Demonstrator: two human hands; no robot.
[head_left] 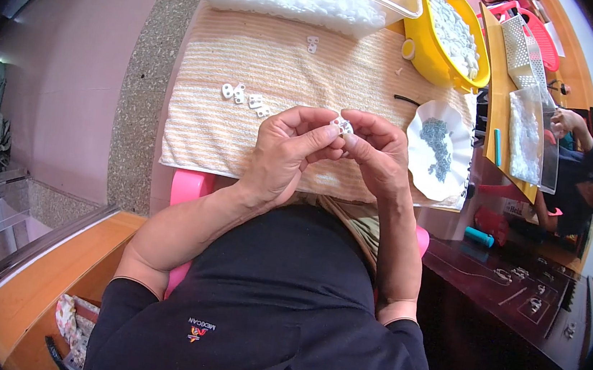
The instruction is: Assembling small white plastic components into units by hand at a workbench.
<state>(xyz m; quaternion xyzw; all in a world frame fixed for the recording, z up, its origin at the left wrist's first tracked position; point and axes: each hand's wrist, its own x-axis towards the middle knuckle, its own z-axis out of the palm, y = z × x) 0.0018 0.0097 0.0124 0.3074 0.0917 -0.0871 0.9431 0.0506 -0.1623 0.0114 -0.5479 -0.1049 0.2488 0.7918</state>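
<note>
Between the fingertips of both hands is a small white plastic piece with holes (344,126). My left hand (286,148) pinches it from the left, and my right hand (378,154) pinches its other side. Fingers cover part of the piece. Left of my hands, several similar white plastic pieces (239,94) lie in a loose group on the striped towel (287,68). A lone white piece (313,44) lies farther off. By my right hand stands a white scalloped plate (428,181) bearing a heap of small dark grey bits (436,145), too small to name.
At the far edge stands a clear bin (402,1) of white pieces; a yellow basin (416,42) with more is at its right. A thin black stick (407,99) lies near the plate. Farther right, another person (580,171) sits at a wooden table (494,126).
</note>
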